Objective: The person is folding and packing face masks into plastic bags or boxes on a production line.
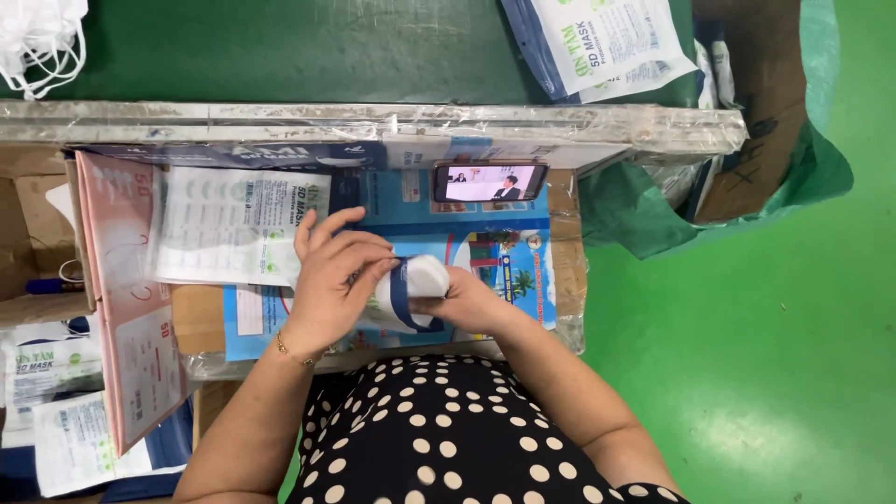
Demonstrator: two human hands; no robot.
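Observation:
Both my hands hold a small stack of white face masks (425, 277) wrapped in a dark blue band, just above my lap. My left hand (331, 275) curls over the left side of the stack, fingers bent around it. My right hand (467, 301) grips the right end from below. Under my hands lies a blue printed sheet (509, 257) on a cardboard work surface. A clear printed mask packet (233, 224) lies flat just left of my left hand.
A phone (489, 182) showing a video leans against the raised bench edge (373, 121). A pink folded carton (126, 299) stands at left. More mask packets (611, 42) lie at top right, loose white masks (37, 37) at top left. Green floor (747, 355) lies right.

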